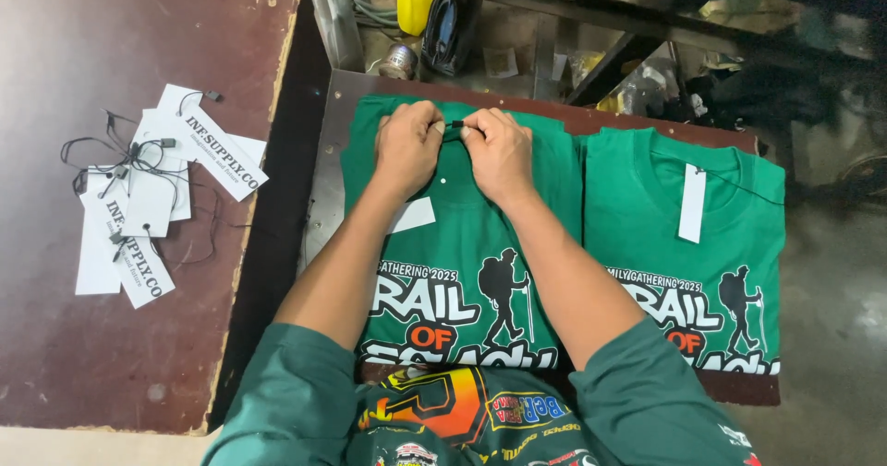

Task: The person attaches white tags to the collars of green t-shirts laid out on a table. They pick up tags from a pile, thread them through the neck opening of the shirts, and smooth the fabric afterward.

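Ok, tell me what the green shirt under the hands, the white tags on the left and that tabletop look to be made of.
Green shirt: soft knit fabric, probably cotton, matte; it lies flat with slight creases.
White tags: thin card or stiff paper, matte, flat with sharp corners; their black loops look like cord or plastic.
Tabletop: likely laminated board, dark reddish-brown, slightly glossy, chipped pale at the edge.

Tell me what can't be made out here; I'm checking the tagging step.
Head view:
- Collar of the left green shirt: covered by left hand and right hand.
- Black fastener: too small to tell.
- Shirt prints: cut off below by the sleeves.
- Shelf clutter: dark, blurred.
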